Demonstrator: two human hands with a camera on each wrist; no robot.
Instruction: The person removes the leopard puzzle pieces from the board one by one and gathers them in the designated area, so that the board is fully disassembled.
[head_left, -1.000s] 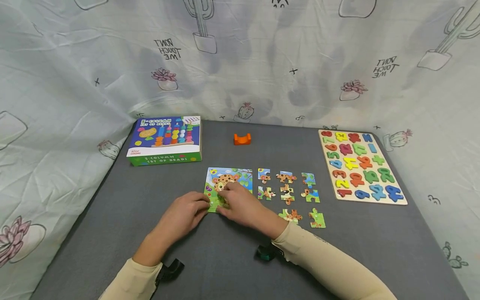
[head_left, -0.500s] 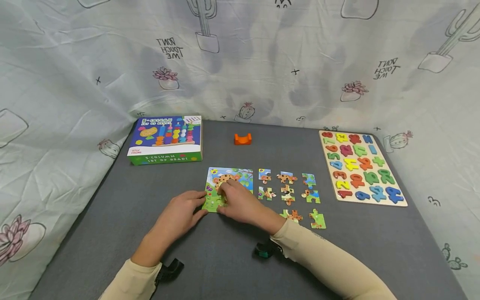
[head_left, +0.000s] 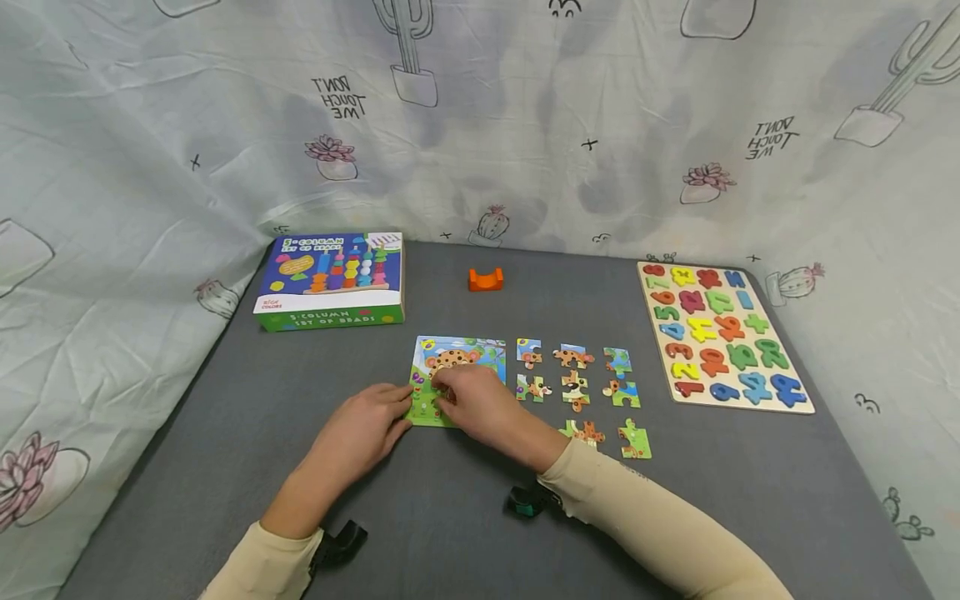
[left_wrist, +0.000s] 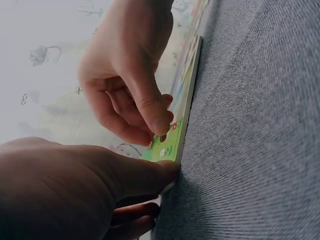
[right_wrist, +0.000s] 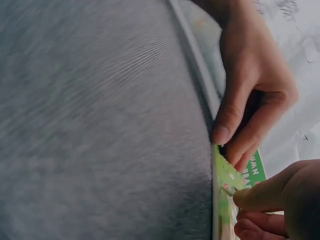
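Note:
A leopard picture puzzle board (head_left: 487, 354) lies flat on the grey table. My left hand (head_left: 367, 425) holds its near left corner, thumb at the near edge and fingers along the left side. In the left wrist view the left thumb (left_wrist: 160, 172) lies right at the green corner. My right hand (head_left: 483, 404) is over the board's lower part, thumb and fingertips pinching a small puzzle piece (right_wrist: 226, 191), whose thin edge shows tilted above the green surface in the right wrist view. The hand hides most of that piece and the board's lower right.
Several loose puzzle pieces (head_left: 575, 387) lie in rows right of the board. A wooden number board (head_left: 723, 333) is at the far right. A bead set box (head_left: 330, 282) stands at the back left, an orange plastic piece (head_left: 486, 280) at the back middle.
The left fingers have drawn back slightly to the left, uncovering more of the green corner. The right hand has shifted a little over the board's lower left area.

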